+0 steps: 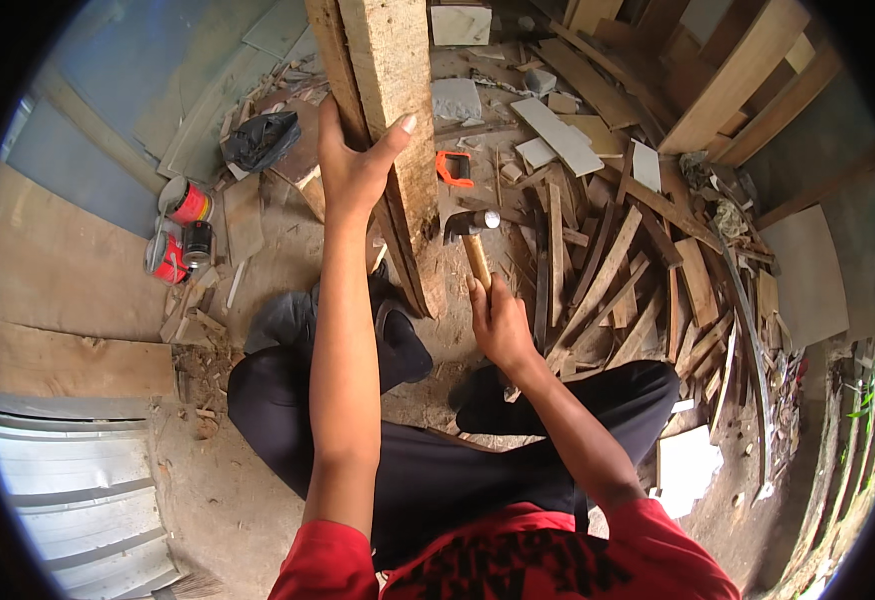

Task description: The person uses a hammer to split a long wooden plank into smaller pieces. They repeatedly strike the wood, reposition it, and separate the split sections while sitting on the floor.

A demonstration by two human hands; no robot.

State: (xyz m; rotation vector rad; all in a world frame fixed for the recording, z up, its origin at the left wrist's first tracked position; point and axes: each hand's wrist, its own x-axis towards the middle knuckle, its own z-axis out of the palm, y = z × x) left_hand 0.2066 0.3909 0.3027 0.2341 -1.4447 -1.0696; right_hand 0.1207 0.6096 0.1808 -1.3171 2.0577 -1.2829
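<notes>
A thick, rough wooden beam (398, 65) stands in front of me, its lower end near the floor between my legs. A dark lengthwise gap runs down its left side. My left hand (356, 178) grips the beam from the left, thumb across its front face; the other fingers are mostly hidden behind. In my right hand (505, 322) is a claw hammer (477, 255), held by its wooden handle with the metal head up. The hammer head is to the right of the beam, apart from it. An orange saw-like handle (455, 168) lies on the floor beyond.
Loose wood strips (608, 285) are heaped on the right, with pale boards (558, 135) behind them. Red paint cans (170, 255) and a black plastic bag (261, 140) are on the left. Wooden shelving (738, 75) stands at the back right; corrugated metal (88, 500) is at the lower left.
</notes>
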